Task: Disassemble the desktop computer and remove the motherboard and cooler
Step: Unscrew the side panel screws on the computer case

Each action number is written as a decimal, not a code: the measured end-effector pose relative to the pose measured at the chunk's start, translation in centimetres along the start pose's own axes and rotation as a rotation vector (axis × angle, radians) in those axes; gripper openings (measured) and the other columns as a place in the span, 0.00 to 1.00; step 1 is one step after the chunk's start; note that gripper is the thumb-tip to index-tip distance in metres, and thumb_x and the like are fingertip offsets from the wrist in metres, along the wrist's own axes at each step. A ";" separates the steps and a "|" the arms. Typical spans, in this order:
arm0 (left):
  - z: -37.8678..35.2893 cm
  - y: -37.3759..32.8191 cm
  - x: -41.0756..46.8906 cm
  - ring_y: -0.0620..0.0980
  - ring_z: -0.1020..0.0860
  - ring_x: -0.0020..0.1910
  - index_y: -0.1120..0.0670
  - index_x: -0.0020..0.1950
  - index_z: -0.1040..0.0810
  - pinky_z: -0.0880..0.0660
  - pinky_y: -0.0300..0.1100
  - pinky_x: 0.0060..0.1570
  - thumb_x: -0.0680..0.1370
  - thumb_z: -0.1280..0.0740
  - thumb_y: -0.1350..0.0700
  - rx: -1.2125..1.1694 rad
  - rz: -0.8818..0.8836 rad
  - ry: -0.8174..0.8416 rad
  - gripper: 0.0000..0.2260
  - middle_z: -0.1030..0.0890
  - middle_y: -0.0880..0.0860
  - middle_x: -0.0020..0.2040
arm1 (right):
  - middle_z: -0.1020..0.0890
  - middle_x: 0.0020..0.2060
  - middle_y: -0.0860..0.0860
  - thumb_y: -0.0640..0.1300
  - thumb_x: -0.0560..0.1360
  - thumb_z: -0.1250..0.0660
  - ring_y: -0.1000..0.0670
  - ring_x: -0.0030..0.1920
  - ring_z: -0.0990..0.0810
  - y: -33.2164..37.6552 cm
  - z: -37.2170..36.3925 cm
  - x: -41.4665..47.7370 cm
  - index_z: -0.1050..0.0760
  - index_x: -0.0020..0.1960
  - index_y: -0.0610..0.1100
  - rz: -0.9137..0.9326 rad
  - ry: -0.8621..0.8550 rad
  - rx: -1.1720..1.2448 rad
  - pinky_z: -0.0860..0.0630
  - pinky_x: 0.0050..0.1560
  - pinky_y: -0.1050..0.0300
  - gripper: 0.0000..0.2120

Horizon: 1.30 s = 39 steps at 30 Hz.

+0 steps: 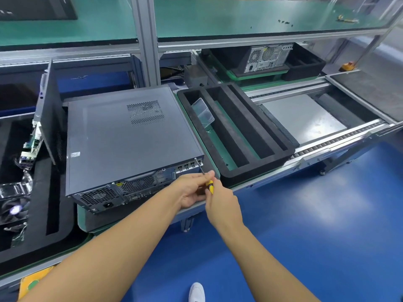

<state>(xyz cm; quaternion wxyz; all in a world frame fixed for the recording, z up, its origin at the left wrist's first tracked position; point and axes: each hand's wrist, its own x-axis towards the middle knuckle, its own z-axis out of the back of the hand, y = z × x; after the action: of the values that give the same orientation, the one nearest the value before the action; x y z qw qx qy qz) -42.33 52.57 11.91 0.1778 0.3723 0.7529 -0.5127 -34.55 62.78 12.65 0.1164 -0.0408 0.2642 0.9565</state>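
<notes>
Head view: a black foam tray, split into long slots, holds a clear plastic box. Just left of it the grey metal computer lies on its side. The right hand grips the yellow-handled screwdriver, and the left hand pinches its shaft. The tip meets the computer's rear corner.
</notes>
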 end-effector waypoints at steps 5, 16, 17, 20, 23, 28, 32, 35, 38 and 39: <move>0.1 -0.7 0.4 0.48 0.16 0.34 0.60 0.45 0.18 0.20 0.40 0.32 0.76 0.28 0.61 0.030 0.028 -0.026 0.03 0.15 0.54 0.38 | 0.24 0.34 0.49 0.53 0.79 0.37 0.50 0.30 0.31 -0.4 0.4 0.4 0.28 0.41 0.46 -0.242 0.130 0.738 0.38 0.27 0.58 0.13; 0.7 -0.4 0.1 0.49 0.17 0.42 0.58 0.47 0.15 0.17 0.47 0.42 0.71 0.25 0.55 0.000 0.048 0.131 0.09 0.15 0.55 0.43 | 0.25 0.35 0.52 0.48 0.82 0.40 0.51 0.33 0.29 -0.2 1.3 -0.1 0.31 0.46 0.48 -0.071 0.037 0.363 0.35 0.31 0.56 0.08; 0.3 -0.4 0.1 0.49 0.17 0.38 0.58 0.47 0.16 0.19 0.44 0.38 0.71 0.25 0.56 0.013 0.044 0.101 0.08 0.15 0.55 0.40 | 0.25 0.36 0.52 0.49 0.82 0.40 0.49 0.35 0.29 -0.2 1.0 -0.2 0.33 0.46 0.49 0.004 -0.026 0.167 0.35 0.33 0.54 0.07; -0.2 -0.8 0.3 0.48 0.17 0.33 0.58 0.44 0.17 0.21 0.40 0.31 0.74 0.27 0.61 0.028 0.015 0.005 0.01 0.16 0.55 0.37 | 0.27 0.34 0.53 0.49 0.82 0.39 0.48 0.34 0.30 -0.2 0.3 -0.5 0.36 0.45 0.48 0.070 -0.120 0.083 0.37 0.32 0.53 0.10; 0.1 -1.0 0.5 0.48 0.16 0.39 0.58 0.46 0.17 0.19 0.42 0.37 0.76 0.29 0.63 0.019 0.009 0.024 0.01 0.15 0.55 0.41 | 0.24 0.32 0.50 0.52 0.78 0.34 0.51 0.29 0.32 -0.6 1.0 0.1 0.31 0.44 0.46 -0.210 0.021 0.762 0.37 0.27 0.58 0.12; 0.4 -0.8 0.5 0.48 0.14 0.43 0.61 0.52 0.20 0.17 0.43 0.42 0.78 0.35 0.68 -0.133 -0.005 0.137 0.06 0.14 0.56 0.43 | 0.30 0.29 0.51 0.56 0.80 0.36 0.57 0.21 0.41 -1.7 1.8 0.4 0.26 0.47 0.42 -0.655 0.558 1.527 0.46 0.15 0.65 0.16; 1.1 -0.5 0.2 0.49 0.17 0.56 0.58 0.60 0.20 0.20 0.52 0.53 0.77 0.31 0.61 -0.034 -0.015 0.223 0.11 0.15 0.53 0.56 | 0.31 0.30 0.50 0.50 0.83 0.40 0.55 0.24 0.40 -1.3 1.7 0.4 0.28 0.45 0.44 -0.395 0.322 1.139 0.43 0.19 0.63 0.12; 0.6 -0.5 0.0 0.49 0.17 0.46 0.57 0.52 0.18 0.19 0.47 0.51 0.70 0.25 0.53 0.085 0.021 0.197 0.13 0.15 0.53 0.48 | 0.25 0.34 0.54 0.48 0.81 0.38 0.55 0.30 0.30 -1.2 0.8 -0.1 0.32 0.43 0.50 -0.040 -0.024 0.389 0.34 0.28 0.61 0.09; 0.1 -0.6 0.2 0.48 0.16 0.38 0.58 0.49 0.17 0.20 0.40 0.36 0.73 0.26 0.59 0.084 0.019 0.114 0.07 0.15 0.55 0.42 | 0.24 0.34 0.55 0.46 0.80 0.36 0.54 0.33 0.26 -1.1 0.2 -0.4 0.33 0.45 0.50 0.061 -0.144 0.280 0.30 0.31 0.59 0.08; 0.2 -0.6 0.2 0.48 0.16 0.38 0.59 0.51 0.17 0.21 0.39 0.35 0.74 0.27 0.62 0.082 0.006 0.091 0.06 0.15 0.55 0.42 | 0.24 0.33 0.54 0.47 0.79 0.34 0.54 0.30 0.29 -1.1 0.3 -0.3 0.33 0.44 0.49 0.003 -0.105 0.374 0.32 0.28 0.61 0.09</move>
<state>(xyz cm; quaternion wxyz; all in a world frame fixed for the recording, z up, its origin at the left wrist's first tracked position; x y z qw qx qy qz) -42.96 52.37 12.08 0.1294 0.4044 0.7374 -0.5253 -34.00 63.83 12.42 0.1345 0.0320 0.4311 0.8916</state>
